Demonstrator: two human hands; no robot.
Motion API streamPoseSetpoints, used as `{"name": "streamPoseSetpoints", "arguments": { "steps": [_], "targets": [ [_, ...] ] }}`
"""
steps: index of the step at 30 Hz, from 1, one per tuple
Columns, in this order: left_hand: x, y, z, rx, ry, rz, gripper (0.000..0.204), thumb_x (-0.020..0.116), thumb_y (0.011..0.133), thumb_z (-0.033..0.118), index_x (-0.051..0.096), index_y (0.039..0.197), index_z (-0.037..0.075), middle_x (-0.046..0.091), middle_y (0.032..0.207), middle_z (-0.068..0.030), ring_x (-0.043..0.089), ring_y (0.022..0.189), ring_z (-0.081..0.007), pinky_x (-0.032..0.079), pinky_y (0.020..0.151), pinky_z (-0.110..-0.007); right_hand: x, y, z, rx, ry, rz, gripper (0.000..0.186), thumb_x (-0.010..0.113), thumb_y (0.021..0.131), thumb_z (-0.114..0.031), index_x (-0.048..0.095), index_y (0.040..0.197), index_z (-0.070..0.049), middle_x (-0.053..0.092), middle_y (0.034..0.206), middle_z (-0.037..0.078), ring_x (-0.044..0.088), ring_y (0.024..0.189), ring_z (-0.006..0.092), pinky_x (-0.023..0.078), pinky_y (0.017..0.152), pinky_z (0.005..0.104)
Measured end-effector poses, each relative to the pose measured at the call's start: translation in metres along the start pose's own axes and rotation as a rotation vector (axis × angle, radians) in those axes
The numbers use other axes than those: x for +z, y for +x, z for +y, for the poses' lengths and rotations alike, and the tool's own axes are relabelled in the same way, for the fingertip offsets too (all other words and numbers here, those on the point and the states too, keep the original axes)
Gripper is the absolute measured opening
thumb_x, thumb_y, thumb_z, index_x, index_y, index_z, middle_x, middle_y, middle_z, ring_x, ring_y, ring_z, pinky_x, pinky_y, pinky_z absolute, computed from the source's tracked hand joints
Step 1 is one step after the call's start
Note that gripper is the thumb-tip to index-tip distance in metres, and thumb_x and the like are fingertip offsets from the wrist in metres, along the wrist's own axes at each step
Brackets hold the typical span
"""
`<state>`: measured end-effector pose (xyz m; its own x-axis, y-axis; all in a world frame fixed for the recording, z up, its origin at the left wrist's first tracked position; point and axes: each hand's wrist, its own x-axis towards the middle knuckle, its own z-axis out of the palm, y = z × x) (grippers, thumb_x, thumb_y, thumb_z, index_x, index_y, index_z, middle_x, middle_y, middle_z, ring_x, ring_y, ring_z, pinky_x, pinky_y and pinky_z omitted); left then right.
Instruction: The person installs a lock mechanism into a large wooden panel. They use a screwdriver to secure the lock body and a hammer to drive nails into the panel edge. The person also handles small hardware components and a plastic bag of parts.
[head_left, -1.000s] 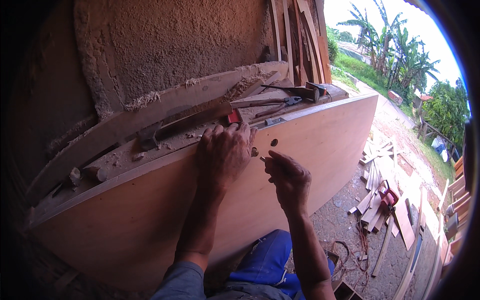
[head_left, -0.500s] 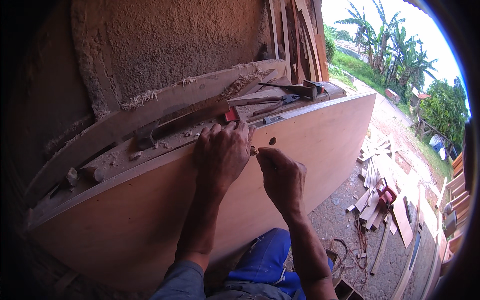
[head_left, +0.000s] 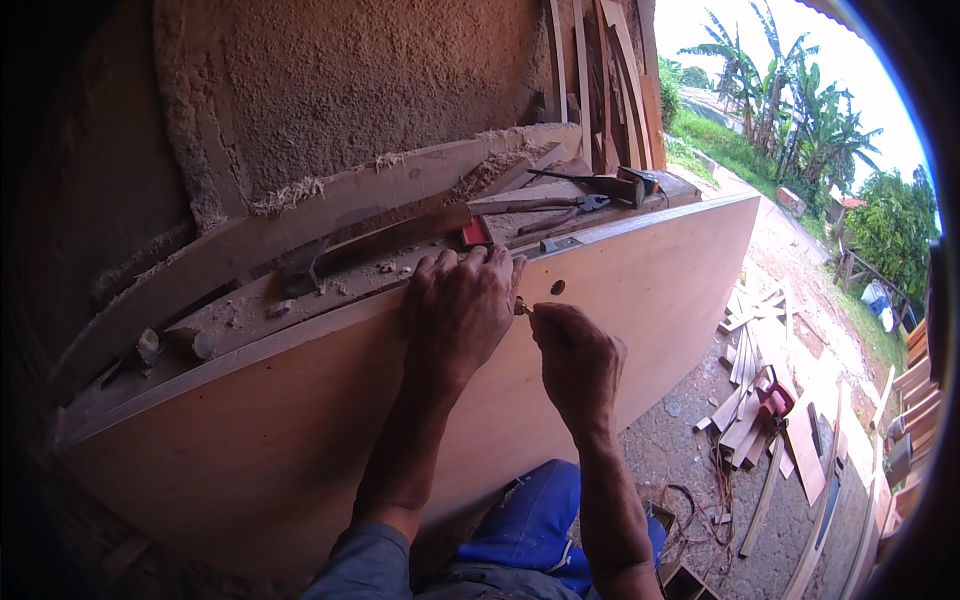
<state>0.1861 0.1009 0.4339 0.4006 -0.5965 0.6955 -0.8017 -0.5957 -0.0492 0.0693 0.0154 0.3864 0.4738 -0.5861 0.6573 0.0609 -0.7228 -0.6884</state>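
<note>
A wide wooden door panel (head_left: 300, 430) stands on its long edge against the bench. My left hand (head_left: 462, 305) is bent over the panel's top edge, gripping it, with its fingertips partly hidden. Beside it, my right hand (head_left: 578, 355) pinches a small brass-coloured metal piece (head_left: 521, 306) against the panel's face. Its shape is mostly covered by my fingers. Just up and right of this spot is a dark round hole (head_left: 558, 287) in the panel. A metal lock plate (head_left: 560, 243) sits in the top edge, near my left fingers.
On the bench behind lie a hammer (head_left: 390, 240), pliers (head_left: 560, 205), a small red object (head_left: 476, 232) and wood shavings. Planks (head_left: 600, 85) lean on the rough wall. At right, wood offcuts (head_left: 740, 400), a red power tool (head_left: 775, 402) and cords cover the ground.
My right hand has drawn back slightly from the panel and turned, so the small brass-coloured piece shows more. My left hand keeps its grip. The whole view has shifted slightly.
</note>
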Motion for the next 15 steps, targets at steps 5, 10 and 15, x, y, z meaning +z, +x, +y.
{"name": "streamPoseSetpoints", "arguments": {
  "steps": [5, 10, 15],
  "targets": [
    [-0.002, -0.003, 0.002, 0.011, -0.018, 0.028, 0.034, 0.051, 0.104, 0.037, 0.072, 0.103, 0.009, 0.075, 0.096, -0.0090, 0.070, 0.089, -0.0289, 0.051, 0.086, -0.041, -0.002, -0.002, -0.003, -0.020, -0.033, -0.011, 0.011, 0.068, 0.093, -0.012, 0.075, 0.099, -0.006, 0.074, 0.091, 0.014, 0.074, 0.083, 0.0307, 0.057, 0.072, 0.0365],
    [0.002, -0.004, 0.002, 0.052, -0.022, 0.141, 0.029, 0.055, 0.102, 0.033, 0.071, 0.093, 0.010, 0.074, 0.089, -0.0085, 0.069, 0.082, -0.0257, 0.050, 0.079, -0.038, -0.002, 0.000, -0.007, -0.109, -0.059, 0.022, 0.010, 0.066, 0.094, -0.010, 0.074, 0.098, -0.006, 0.073, 0.089, 0.015, 0.073, 0.080, 0.0323, 0.056, 0.069, 0.0392],
    [-0.002, -0.005, 0.005, 0.004, -0.070, 0.039, 0.033, 0.051, 0.104, 0.036, 0.070, 0.101, 0.010, 0.075, 0.098, -0.0096, 0.069, 0.090, -0.0304, 0.050, 0.087, -0.044, 0.000, -0.001, -0.013, -0.176, -0.218, -0.045, 0.009, 0.067, 0.092, -0.006, 0.074, 0.098, -0.006, 0.073, 0.090, 0.014, 0.073, 0.081, 0.0309, 0.056, 0.071, 0.0375]
  ]
}}
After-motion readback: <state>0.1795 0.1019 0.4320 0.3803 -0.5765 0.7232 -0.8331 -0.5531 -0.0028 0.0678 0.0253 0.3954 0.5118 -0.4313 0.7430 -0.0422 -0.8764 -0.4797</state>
